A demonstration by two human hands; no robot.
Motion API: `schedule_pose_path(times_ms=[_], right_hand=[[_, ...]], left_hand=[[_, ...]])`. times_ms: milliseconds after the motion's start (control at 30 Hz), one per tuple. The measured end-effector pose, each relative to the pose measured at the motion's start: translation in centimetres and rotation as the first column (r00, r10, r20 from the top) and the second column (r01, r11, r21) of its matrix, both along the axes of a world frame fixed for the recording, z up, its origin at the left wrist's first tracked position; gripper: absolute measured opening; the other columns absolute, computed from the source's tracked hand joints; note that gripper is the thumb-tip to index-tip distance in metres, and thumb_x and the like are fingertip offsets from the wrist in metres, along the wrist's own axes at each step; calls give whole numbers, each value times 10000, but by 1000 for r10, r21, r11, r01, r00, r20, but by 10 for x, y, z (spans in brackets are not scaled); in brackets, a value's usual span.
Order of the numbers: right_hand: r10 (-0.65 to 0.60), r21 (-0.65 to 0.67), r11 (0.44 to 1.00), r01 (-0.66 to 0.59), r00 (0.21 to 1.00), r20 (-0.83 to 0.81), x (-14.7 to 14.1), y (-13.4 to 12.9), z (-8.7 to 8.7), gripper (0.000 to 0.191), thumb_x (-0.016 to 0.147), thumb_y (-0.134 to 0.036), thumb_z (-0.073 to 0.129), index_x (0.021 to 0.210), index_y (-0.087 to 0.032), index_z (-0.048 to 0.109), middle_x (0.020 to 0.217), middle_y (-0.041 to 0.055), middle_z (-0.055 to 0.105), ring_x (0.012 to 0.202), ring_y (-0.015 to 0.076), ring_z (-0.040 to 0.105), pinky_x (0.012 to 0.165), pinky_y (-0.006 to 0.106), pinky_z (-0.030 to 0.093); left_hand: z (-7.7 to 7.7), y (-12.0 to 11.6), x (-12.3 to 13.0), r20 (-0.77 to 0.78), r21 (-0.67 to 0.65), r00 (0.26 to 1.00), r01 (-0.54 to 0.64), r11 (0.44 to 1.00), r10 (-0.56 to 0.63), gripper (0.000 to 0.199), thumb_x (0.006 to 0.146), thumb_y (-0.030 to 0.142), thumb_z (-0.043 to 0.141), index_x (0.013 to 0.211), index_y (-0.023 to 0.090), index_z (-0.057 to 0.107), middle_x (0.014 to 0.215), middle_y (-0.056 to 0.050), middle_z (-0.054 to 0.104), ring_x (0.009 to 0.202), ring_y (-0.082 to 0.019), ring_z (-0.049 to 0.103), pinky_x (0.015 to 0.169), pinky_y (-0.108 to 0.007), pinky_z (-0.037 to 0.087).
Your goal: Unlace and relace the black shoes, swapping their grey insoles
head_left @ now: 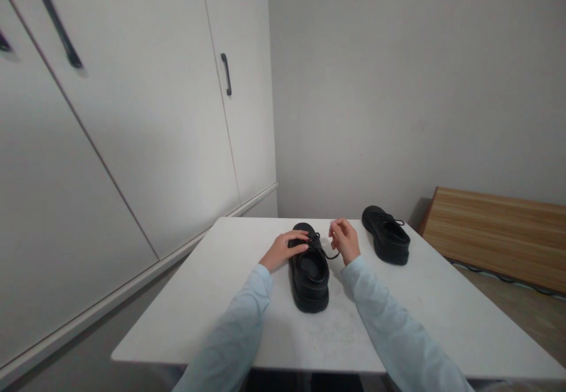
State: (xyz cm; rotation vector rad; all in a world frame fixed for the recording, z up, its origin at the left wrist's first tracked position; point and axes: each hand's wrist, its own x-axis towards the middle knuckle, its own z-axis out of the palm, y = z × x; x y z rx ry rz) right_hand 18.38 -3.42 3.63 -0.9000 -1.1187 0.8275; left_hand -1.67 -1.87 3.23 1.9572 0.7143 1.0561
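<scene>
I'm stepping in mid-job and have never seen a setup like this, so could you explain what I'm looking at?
There's no machine here: a person works bare-handed, and the one picture comes from a camera worn on that person's head, looking forward and down. On the white table stand a near black shoe and, off to its right, another black shoe. The left hand rests on the near black shoe, finger and thumb apart. The right hand is raised just to the right, fingers curled. A lace runs from that shoe toward it; whether the fingers grip it, I can't tell.
</scene>
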Motion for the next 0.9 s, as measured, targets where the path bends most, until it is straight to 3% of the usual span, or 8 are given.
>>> schedule_pose_path(times_ms=[333,467,533,633,700,767,833,900], right_hand=[[170,51,975,-214,881,441,-8,-13,4,251,796,-378,552,670,-170,616,731,16,551,618,123,494,504,230,406],[152,77,970,-231,822,549,-11,-14,2,106,748,-281,605,734,-179,629,779,14,525,687,133,485,548,233,400],[149,85,967,-239,806,573,-12,-14,1,73,725,-247,614,755,-181,621,795,12,513,684,128,470,542,227,389],[148,94,963,-252,787,599,-12,-13,1,73,702,-210,610,771,-184,615,811,14,506,693,130,460,545,226,377],[148,97,961,-260,777,612,-12,-13,2,85,688,-181,602,773,-185,611,810,12,501,691,131,457,551,232,372],[148,102,958,-267,767,624,-12,-13,2,100,677,-156,592,772,-182,606,807,12,499,686,133,455,559,239,366],[142,105,958,-267,758,637,-13,-14,3,112,671,-139,581,774,-181,598,810,12,496,680,133,450,570,246,362],[130,109,960,-259,752,646,-14,-14,3,120,671,-131,569,777,-184,589,813,9,489,681,134,445,582,250,360]], left_hand=[[-4,7,-2,-17,94,989,-144,985,146,225,737,386,660,726,162,641,902,-68,623,940,-193,574,914,-345,416],[-10,12,-1,51,44,948,-317,947,315,232,828,412,523,798,183,545,842,-27,597,869,-155,570,834,-296,447],[-11,16,-3,156,16,878,-460,888,452,226,853,415,468,821,193,498,842,-27,593,855,-151,579,801,-280,453],[-10,20,-12,284,-78,686,-679,730,669,212,858,415,434,849,205,464,848,-36,602,846,-160,595,788,-287,453],[-7,22,-17,326,-157,562,-760,630,760,203,844,408,444,864,207,464,861,-40,605,858,-165,595,793,-293,452],[-4,20,-20,346,-192,508,-785,589,789,199,823,397,473,871,204,477,882,-42,602,872,-169,587,799,-297,452],[1,16,-18,344,-154,555,-763,628,758,194,808,386,499,866,200,499,894,-40,599,883,-172,576,820,-305,447],[5,8,-13,305,-59,672,-694,717,675,183,811,379,508,839,198,520,882,-34,599,889,-174,567,853,-316,436]])
